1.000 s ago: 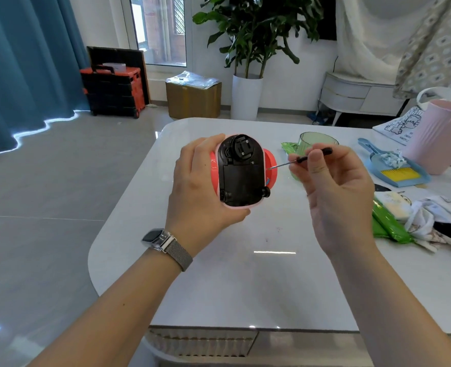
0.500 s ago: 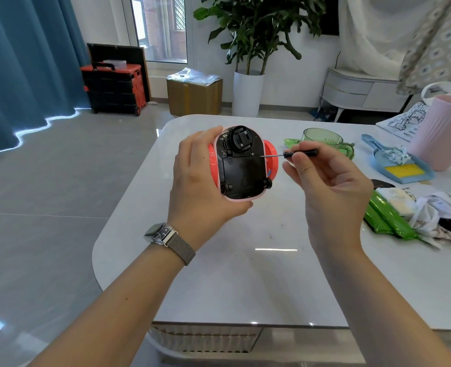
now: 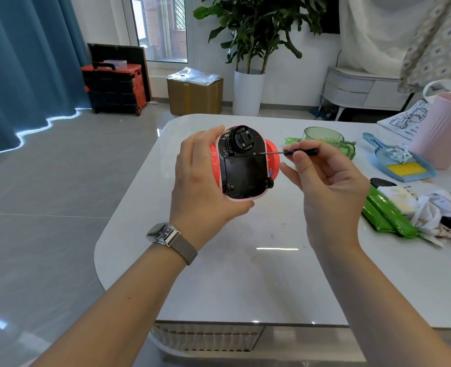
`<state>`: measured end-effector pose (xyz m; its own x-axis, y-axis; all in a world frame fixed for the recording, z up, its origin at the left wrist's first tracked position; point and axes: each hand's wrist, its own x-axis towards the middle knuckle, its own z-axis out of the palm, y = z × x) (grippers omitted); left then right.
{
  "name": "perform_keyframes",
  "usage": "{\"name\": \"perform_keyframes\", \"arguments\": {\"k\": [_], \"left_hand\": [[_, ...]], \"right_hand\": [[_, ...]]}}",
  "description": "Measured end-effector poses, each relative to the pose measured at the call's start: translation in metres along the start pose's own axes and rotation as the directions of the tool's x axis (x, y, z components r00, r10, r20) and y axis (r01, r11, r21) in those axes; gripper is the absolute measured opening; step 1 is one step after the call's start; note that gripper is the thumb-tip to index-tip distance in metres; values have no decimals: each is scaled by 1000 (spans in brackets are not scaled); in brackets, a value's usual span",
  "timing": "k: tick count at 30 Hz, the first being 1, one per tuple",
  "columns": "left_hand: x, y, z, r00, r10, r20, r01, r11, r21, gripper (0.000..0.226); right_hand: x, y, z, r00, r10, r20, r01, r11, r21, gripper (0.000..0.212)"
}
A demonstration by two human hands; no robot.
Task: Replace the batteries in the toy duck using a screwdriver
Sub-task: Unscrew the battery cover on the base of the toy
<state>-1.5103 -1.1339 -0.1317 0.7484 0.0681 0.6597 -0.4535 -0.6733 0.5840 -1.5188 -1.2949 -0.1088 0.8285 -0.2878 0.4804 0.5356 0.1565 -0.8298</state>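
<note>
Head cam: left hand wraps the duck, black underside up, held above the table near its left edge. Right hand pinches one screwdriver, tip on a screw near the base's right side. Bare tabletop under both hands. Clutter sits off right: one green cup, one dustpan, two green packs.
</note>
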Motion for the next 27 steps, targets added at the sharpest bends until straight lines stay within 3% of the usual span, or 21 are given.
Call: {"name": "perform_keyframes", "arguments": {"k": [27], "left_hand": [[-1, -1, 2, 1000, 4, 2, -4, 1000, 7, 108]], "right_hand": [[0, 1, 0, 999, -33, 18, 34, 998, -58, 14]]}}
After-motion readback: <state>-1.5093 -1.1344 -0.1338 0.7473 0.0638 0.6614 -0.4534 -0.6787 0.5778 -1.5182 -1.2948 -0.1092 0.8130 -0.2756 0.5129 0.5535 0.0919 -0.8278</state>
